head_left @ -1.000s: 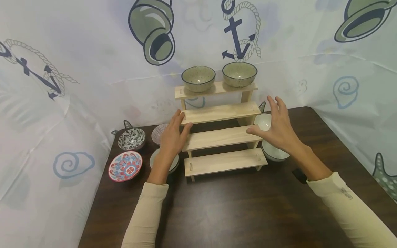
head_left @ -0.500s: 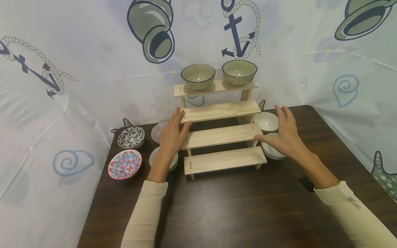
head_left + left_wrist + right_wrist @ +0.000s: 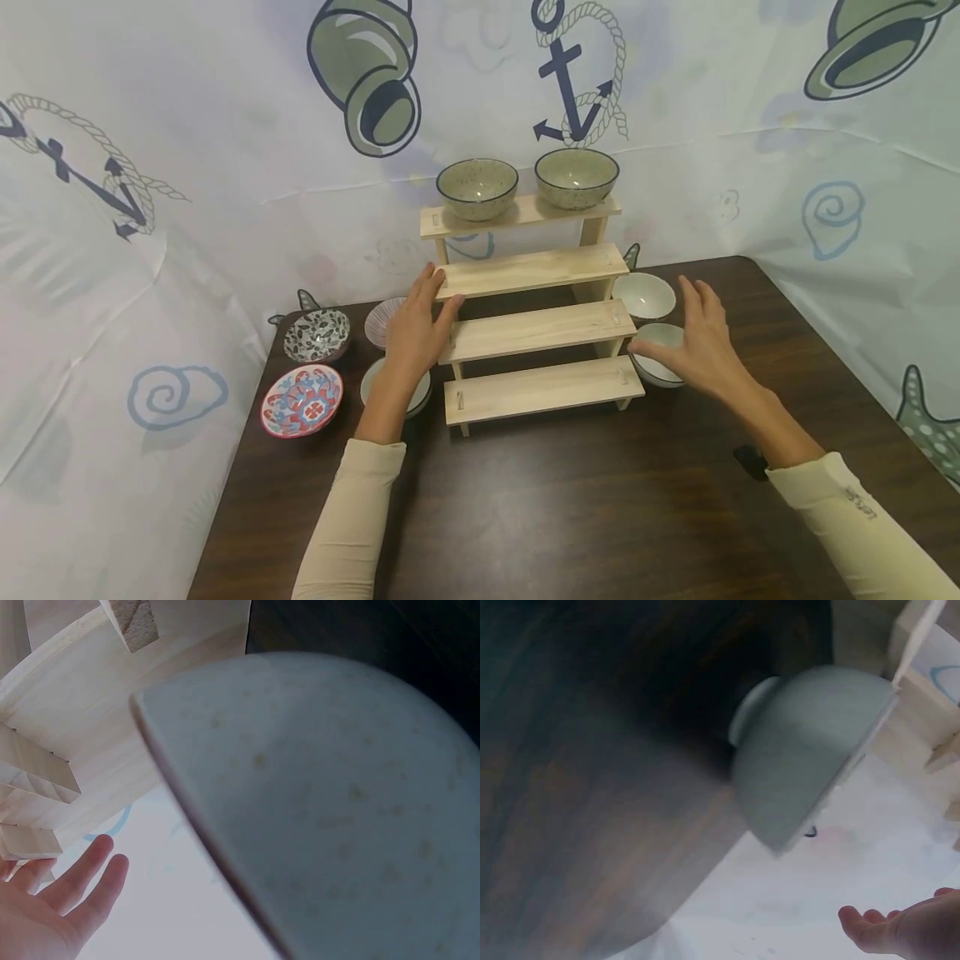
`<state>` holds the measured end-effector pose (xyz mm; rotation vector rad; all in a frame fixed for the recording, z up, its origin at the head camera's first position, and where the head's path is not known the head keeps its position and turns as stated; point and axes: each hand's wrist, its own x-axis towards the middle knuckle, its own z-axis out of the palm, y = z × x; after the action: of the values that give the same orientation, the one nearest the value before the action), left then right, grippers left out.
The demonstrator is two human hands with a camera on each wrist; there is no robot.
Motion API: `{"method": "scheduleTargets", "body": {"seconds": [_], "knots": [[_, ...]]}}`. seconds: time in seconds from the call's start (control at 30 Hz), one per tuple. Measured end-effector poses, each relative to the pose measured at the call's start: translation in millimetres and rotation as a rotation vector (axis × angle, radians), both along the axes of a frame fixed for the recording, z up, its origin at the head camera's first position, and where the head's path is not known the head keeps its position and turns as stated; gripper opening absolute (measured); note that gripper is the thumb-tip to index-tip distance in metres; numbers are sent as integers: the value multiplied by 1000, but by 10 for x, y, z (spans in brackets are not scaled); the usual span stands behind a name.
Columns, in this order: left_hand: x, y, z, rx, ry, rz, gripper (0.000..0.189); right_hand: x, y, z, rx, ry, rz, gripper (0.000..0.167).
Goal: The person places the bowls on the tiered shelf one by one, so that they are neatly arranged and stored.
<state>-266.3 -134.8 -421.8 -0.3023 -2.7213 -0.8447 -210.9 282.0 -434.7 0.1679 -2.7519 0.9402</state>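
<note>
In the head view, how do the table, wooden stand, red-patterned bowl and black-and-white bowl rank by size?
1. Table
2. Wooden stand
3. Red-patterned bowl
4. Black-and-white bowl; it looks smaller but sits farther back, so which bowl is truly bigger is unsure.

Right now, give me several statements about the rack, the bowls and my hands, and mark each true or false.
Two speckled bowls stand on the top shelf. True.
The right hand grips a bowl. False: it holds nothing.
The red-rimmed bowl stands left of the rack. True.
The black-patterned bowl stands on the rack. False: it stands on the table.
The left hand is at the rack's left end. True.
</note>
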Motion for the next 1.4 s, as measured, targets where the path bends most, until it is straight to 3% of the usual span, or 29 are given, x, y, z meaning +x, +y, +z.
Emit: {"method": "scheduleTargets", "body": {"seconds": [0.63, 1.13, 1.4], "knots": [[6, -8, -6, 22, 10, 10, 68, 7, 172, -363, 83, -96, -38, 128], [-2, -15, -24, 25, 4, 2, 66, 23, 201, -401, 78, -262, 46, 131], [-2, -18, -33, 20, 7, -5, 67, 27, 214, -404, 108, -286, 37, 134]]}}
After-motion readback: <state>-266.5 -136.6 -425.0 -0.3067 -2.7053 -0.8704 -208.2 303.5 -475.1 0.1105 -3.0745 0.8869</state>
